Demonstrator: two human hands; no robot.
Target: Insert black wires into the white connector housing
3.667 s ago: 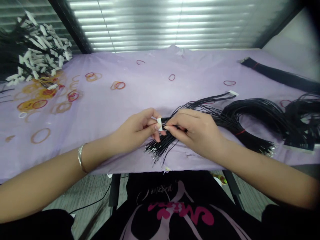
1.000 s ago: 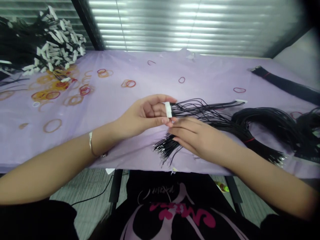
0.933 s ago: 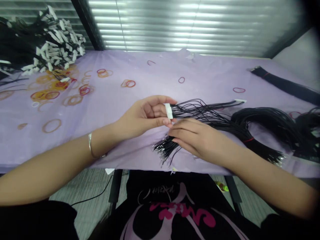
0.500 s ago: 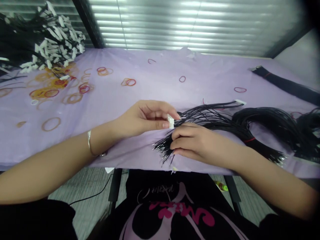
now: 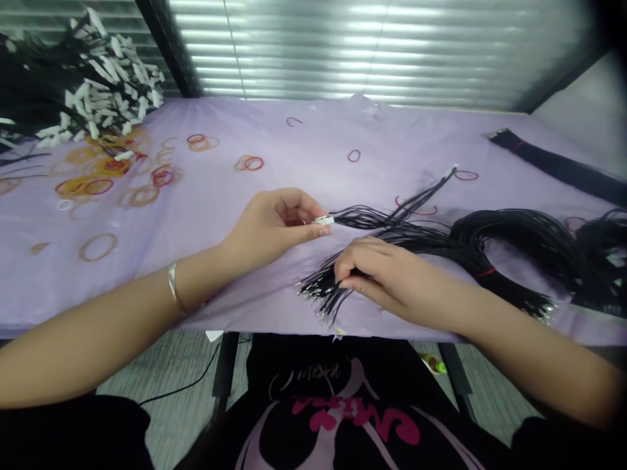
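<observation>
Head view is showing the left hand (image 5: 271, 225) pinching a small white connector (image 5: 323, 220) between thumb and fingertips, with thin black leads (image 5: 372, 217) trailing away from it across the purple table cover (image 5: 304, 156). Just near of the connector, toward the table's front edge, the right hand (image 5: 379, 277) is closing its fingers on the loose wire bundle (image 5: 321, 292), whose bare metal tips are fanning out at the edge. Right of the connector, a coiled black wire bundle (image 5: 514, 238) tied with a red band is lying on the cover, and beyond it a flat black strip (image 5: 558, 166) is resting near the far corner. Well left of the connector, rubber bands (image 5: 98, 186) are lying scattered, and behind them a heap of finished white-tipped harnesses (image 5: 93, 85) is sitting at the far left.
</observation>
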